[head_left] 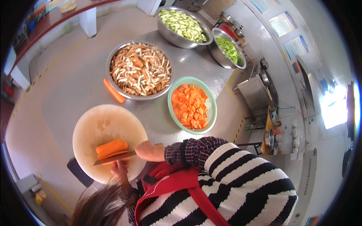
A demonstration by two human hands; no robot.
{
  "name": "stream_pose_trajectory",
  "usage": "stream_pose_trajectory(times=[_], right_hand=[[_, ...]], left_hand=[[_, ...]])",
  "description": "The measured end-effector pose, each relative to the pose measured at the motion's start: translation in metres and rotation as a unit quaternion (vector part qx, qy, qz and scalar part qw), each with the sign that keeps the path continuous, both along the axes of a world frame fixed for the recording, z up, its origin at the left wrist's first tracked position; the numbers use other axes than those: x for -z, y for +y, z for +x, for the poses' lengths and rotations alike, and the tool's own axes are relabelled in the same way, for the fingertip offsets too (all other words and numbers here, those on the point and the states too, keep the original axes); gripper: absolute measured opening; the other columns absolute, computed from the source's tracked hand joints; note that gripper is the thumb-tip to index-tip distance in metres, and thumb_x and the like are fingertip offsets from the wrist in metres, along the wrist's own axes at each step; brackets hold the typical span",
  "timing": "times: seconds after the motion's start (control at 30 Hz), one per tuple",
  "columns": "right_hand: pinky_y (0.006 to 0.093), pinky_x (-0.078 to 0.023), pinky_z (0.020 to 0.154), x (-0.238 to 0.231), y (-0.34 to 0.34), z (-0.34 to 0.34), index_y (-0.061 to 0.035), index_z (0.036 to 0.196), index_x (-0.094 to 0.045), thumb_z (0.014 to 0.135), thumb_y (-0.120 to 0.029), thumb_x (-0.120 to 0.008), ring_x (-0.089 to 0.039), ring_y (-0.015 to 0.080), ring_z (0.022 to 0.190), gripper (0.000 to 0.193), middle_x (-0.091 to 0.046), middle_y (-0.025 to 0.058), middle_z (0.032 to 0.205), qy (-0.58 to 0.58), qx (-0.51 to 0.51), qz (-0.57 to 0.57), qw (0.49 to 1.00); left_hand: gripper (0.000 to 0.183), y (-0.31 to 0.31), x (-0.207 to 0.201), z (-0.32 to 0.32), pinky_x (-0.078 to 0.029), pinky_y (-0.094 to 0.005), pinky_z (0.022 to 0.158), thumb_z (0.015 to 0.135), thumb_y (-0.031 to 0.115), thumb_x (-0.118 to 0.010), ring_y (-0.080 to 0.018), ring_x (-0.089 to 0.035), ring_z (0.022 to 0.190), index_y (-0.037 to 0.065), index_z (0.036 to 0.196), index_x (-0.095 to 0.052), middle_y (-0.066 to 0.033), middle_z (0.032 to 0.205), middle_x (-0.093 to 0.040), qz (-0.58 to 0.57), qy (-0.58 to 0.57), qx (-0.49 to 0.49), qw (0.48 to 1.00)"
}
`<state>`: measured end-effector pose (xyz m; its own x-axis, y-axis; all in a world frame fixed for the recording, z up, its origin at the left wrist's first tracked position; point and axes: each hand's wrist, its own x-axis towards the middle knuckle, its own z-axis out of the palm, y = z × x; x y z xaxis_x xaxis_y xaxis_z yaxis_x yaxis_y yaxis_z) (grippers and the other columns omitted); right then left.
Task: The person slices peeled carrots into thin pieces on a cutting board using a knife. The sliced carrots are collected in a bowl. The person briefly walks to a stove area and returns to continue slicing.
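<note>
While the round pale cutting board [98,130] takes up the left part of the steel table [188,67], the left hand [120,168] lies low at the board's near edge, fingers curled and pressed onto the near end of the carrot pieces [111,147]; hair hides part of it. These orange lengths lie side by side at the middle of the board. Across them runs the knife [113,158], its blade level and resting against their near side. Further right, the right hand [150,151] is clenched around the knife handle, its forearm in a plaid sleeve coming in from the right. Beyond the board, a whole carrot [113,91] lies beside a steel bowl of pale strips [140,70]. Right of that sits a green basket of cut carrot [191,105], and two steel bowls of green vegetables [183,25] stand at the far end.
</note>
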<state>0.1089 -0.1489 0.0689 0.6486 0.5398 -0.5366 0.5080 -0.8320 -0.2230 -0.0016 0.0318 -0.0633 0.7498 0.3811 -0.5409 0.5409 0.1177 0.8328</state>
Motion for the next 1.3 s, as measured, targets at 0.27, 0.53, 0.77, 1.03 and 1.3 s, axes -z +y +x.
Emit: stream_pose_trajectory(times=[0.27, 0.53, 0.77, 1.03, 1.3], right_hand=[[0.0467, -0.057, 0.062, 0.007, -0.004, 0.004, -0.0032, 0.075, -0.074, 0.072, -0.014, -0.069, -0.072, 0.0347, 0.072, 0.012, -0.072, 0.0161, 0.075, 0.008, -0.033, 0.051, 0.998], [0.0475, -0.056, 0.063, -0.021, -0.005, 0.002, -0.0035, 0.074, -0.074, 0.071, -0.015, -0.071, -0.071, 0.0357, 0.071, 0.012, -0.071, 0.0162, 0.072, 0.01, -0.029, 0.068, 0.997], [0.0476, -0.057, 0.066, -0.014, -0.021, 0.005, -0.0034, 0.077, -0.074, 0.075, -0.015, -0.069, -0.072, 0.0367, 0.075, 0.013, -0.072, 0.018, 0.077, 0.016, -0.023, 0.078, 0.997], [0.0507, -0.058, 0.062, -0.015, -0.015, 0.007, -0.0031, 0.072, -0.072, 0.072, -0.015, -0.068, -0.072, 0.0377, 0.072, 0.012, -0.071, 0.0187, 0.073, 0.013, -0.038, 0.031, 0.999], [0.0493, -0.057, 0.068, 0.006, 0.039, 0.012, -0.0017, 0.084, -0.075, 0.089, -0.024, -0.065, -0.071, 0.04, 0.075, 0.025, -0.071, 0.0207, 0.077, 0.009, -0.079, -0.009, 0.997]], left_hand=[[0.045, 0.003, -0.005, 0.002, -0.042, -0.0255, 0.039, 0.105, 0.038, -0.056, -0.0167, -0.059, 0.043, -0.004, 0.089, -0.059, -0.0143, 0.063, -0.066, -0.064, -0.005, -0.006, 0.998], [0.042, 0.001, -0.004, 0.0, -0.048, -0.0268, 0.04, 0.106, 0.034, -0.055, -0.0179, -0.061, 0.045, -0.006, 0.092, -0.059, -0.0145, 0.064, -0.065, -0.063, -0.023, -0.037, 0.997], [0.041, -0.001, 0.001, -0.002, -0.048, -0.0274, 0.04, 0.105, 0.034, -0.057, -0.0167, -0.06, 0.047, -0.005, 0.094, -0.061, -0.0104, 0.062, -0.062, -0.083, -0.063, -0.046, 0.993], [0.034, -0.005, 0.002, -0.003, -0.048, -0.0293, 0.043, 0.101, 0.035, -0.062, -0.0133, -0.059, 0.049, 0.003, 0.09, -0.067, -0.005, 0.064, -0.064, -0.029, -0.077, -0.024, 0.996], [0.043, -0.006, -0.027, 0.003, -0.046, -0.0283, 0.043, 0.097, 0.037, -0.069, -0.0136, -0.062, 0.045, -0.005, 0.085, -0.069, -0.0116, 0.061, -0.068, -0.031, 0.003, -0.025, 0.999]])
